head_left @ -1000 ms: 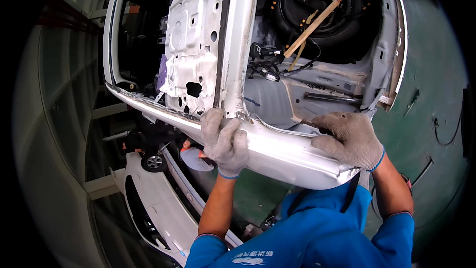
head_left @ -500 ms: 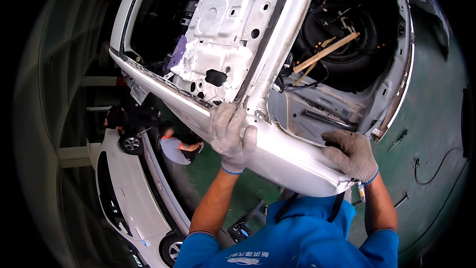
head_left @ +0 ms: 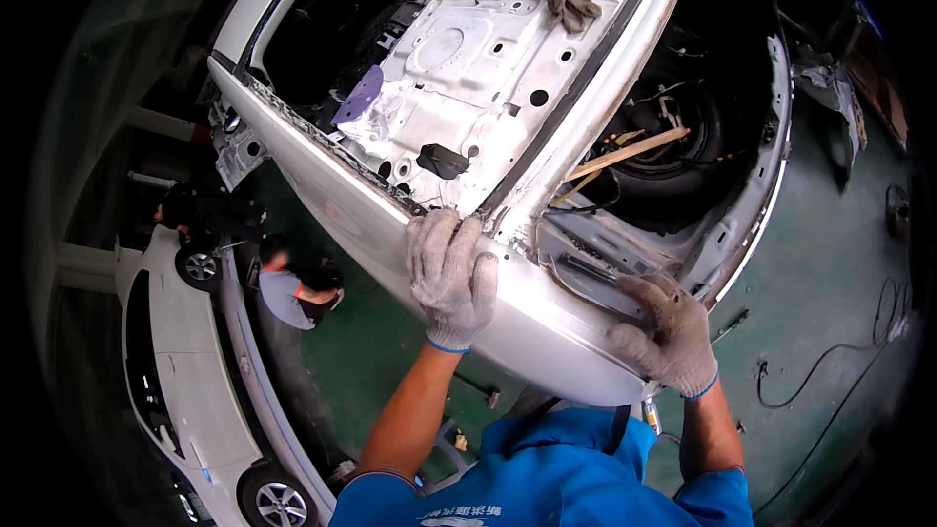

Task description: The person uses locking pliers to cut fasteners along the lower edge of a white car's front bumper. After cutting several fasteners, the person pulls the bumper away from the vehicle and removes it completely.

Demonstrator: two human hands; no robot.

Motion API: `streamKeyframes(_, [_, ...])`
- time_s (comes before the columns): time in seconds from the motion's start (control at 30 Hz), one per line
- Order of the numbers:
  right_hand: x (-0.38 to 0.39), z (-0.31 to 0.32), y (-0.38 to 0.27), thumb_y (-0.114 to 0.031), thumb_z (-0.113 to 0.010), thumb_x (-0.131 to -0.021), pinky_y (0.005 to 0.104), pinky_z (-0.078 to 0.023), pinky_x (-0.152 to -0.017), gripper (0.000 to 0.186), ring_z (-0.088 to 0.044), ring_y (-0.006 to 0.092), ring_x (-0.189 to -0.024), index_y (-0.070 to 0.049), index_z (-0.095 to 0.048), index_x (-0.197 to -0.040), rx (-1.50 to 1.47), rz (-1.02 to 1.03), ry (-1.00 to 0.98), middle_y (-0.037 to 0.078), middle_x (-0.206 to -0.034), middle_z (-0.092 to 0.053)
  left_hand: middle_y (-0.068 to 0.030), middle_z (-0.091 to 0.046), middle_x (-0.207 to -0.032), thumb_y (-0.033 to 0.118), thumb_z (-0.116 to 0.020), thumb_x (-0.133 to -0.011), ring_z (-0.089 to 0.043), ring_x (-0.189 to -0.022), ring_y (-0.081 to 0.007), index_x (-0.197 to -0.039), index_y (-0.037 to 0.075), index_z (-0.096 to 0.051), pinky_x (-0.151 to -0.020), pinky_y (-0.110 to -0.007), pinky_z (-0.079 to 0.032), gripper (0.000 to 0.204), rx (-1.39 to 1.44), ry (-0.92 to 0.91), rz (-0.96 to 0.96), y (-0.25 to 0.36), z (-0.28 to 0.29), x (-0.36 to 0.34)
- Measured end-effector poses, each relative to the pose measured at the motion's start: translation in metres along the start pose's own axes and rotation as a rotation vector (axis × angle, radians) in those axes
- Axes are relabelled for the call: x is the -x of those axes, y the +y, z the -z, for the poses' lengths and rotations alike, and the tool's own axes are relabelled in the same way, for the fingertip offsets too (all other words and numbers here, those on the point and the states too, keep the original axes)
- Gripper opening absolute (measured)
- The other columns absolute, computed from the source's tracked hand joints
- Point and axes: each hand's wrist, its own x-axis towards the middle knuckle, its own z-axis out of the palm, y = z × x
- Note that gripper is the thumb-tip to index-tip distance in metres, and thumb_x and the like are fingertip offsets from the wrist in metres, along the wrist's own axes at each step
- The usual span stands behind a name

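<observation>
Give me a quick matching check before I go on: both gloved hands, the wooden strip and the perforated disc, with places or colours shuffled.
Column one
1. Gloved left hand
2. Gloved right hand
3. Wooden strip
4. Perforated disc

Column two
A. Inside the boot
B. Purple
C. On the white body panel, by the foot of the pillar
D. At the boot opening's edge

Pairs: 1-C, 2-D, 3-A, 4-B

Room: I am looking down on a green floor (head_left: 781,283) | right: dark cables (head_left: 847,345) are lying across it | left: a white car (head_left: 210,381) is standing, a wall (head_left: 83,176) is sitting dim beyond | light: the right is showing brighter.
</observation>
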Motion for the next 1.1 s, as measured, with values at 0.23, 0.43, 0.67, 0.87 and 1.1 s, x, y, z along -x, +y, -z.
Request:
streamKeyframes(0.23, [-0.044,-0.017,-0.152,-0.042,-0.074,-0.094,0.0431,-0.06,-0.087,0.045,-0.072,0.0296,-0.103,-0.006,-0.071,-0.121,-0.144,0.716,-0.123,0.012,-0.104,-0.073,-0.017,-0.065,-0.122,0.019,-0.065,-0.09,-0.06,-0.119,-0.0398,-0.112,0.0,-0.074,-0.11,-0.059,-0.044,0.03,0.004,-0.002,-0.028,-0.003,-0.003,-0.004])
streamKeyframes(0.43, [-0.045,-0.068,-0.249,-0.022,-0.07,-0.076,0.0383,-0.051,-0.064,0.011,-0.065,0.0284,-0.069,-0.012,-0.067,-0.076,-0.628,0.825,-0.118,0.006,-0.073,-0.065,-0.0175,-0.068,-0.118,0.021,-0.063,-0.09,-0.061,-0.118,-0.0403,-0.11,-0.001,-0.074,-0.112,-0.06,-0.042,0.032,0.013,0.016,-0.031,0.0,-0.006,-0.003])
streamKeyframes(0.67, [-0.033,-0.069,-0.242,-0.018,-0.066,-0.087,0.0332,-0.05,-0.066,0.01,-0.063,0.0243,-0.078,-0.009,-0.066,-0.083,-0.492,0.806,-0.017,0.004,-0.083,-0.061,-0.0168,-0.068,-0.118,0.02,-0.065,-0.091,-0.061,-0.119,-0.0394,-0.111,0.0,-0.074,-0.113,-0.06,-0.041,0.03,0.018,0.01,-0.04,0.002,-0.003,-0.004])
streamKeyframes(0.87, [0.016,-0.018,-0.139,-0.035,-0.075,-0.091,0.0377,-0.061,-0.084,0.036,-0.073,0.0244,-0.091,-0.011,-0.071,-0.117,-0.01,0.464,0.073,0.006,-0.105,-0.07,-0.0178,-0.068,-0.121,0.018,-0.067,-0.09,-0.064,-0.114,-0.0382,-0.115,0.001,-0.074,-0.108,-0.055,-0.046,0.031,-0.029,0.003,-0.068,-0.01,0.007,-0.007])
streamKeyframes(1.1, [0.077,-0.061,-0.06,-0.038,-0.08,-0.086,0.0475,-0.06,-0.094,0.041,-0.073,0.0321,-0.099,-0.009,-0.073,-0.115,0.003,0.124,0.284,0.01,-0.107,-0.073,-0.0242,-0.066,-0.137,0.03,-0.065,-0.1,-0.064,-0.126,-0.0417,-0.133,0.006,-0.071,-0.11,-0.047,-0.051,0.041,0.105,-0.282,-0.4,-0.031,-0.056,-0.176])
